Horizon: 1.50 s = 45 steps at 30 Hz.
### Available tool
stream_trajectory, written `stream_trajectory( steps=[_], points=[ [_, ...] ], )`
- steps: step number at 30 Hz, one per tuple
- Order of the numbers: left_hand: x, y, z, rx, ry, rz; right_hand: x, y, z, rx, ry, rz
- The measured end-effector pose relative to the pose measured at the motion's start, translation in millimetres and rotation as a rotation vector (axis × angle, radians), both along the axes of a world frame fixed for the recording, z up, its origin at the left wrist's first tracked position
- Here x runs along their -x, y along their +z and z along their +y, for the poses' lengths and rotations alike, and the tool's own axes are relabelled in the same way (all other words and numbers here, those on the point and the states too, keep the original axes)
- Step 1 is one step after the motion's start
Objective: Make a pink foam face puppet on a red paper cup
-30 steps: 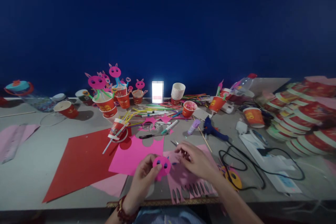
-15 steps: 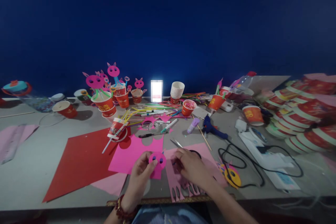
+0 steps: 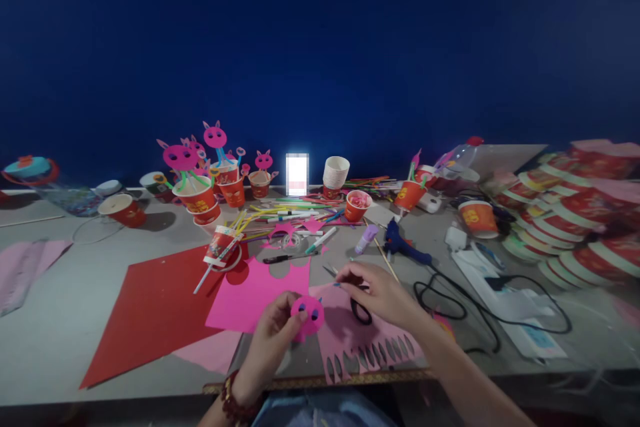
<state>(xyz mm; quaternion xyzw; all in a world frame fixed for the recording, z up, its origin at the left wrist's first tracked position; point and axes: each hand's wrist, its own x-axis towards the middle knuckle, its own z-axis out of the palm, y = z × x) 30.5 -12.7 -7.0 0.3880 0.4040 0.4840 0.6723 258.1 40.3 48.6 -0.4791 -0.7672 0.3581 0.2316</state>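
My left hand [image 3: 279,327] pinches a round pink paper face [image 3: 309,315] by its left edge. The face has two dark purple eye spots, and a small bluish bit stands at its upper right. My right hand [image 3: 367,290] is a little farther up and to the right, fingertips pressed together on a tiny bluish piece [image 3: 337,285] too small to name. Under that hand lie scissors with black handles [image 3: 361,310], partly hidden. They rest on a light pink sheet [image 3: 345,340] with a row of leaf-shaped holes along its near edge.
Left are a bright pink sheet [image 3: 250,293] and red card [image 3: 150,313]. Behind lie markers [image 3: 323,240], a glue stick [image 3: 367,239] and pipe cleaners. A blue glue gun [image 3: 405,243] and power strip [image 3: 505,307] with cables lie right, near stacked paper cups [image 3: 585,227].
My right hand has risen from the light pink sheet and moved right, uncovering more cut-outs and a scissor handle. My left hand has shifted the pink face slightly right and down.
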Motion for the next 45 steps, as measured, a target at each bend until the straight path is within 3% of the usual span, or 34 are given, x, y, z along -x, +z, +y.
stream_trajectory(
  steps=[4,10,24,40,45],
  points=[
    [-2.2,3.4,-0.5,-0.091,-0.077,0.021,12.5,20.0,6.2,-0.019,0.183,0.098],
    [-0.7,3.3,-2.4,-0.184,-0.177,0.099,29.3,23.9,8.7,-0.007,0.303,0.075],
    [-4.1,5.8,-2.8,-0.185,-0.187,0.095,29.1,21.2,7.3,0.027,0.323,0.101],
    [-4.6,8.3,-1.6,-0.150,-0.153,0.021,27.9,17.1,9.2,0.221,0.322,0.249],
    [-5.9,5.9,-2.4,-0.150,-0.128,-0.025,30.1,17.4,-0.2,0.168,0.293,0.319]
  ],
)
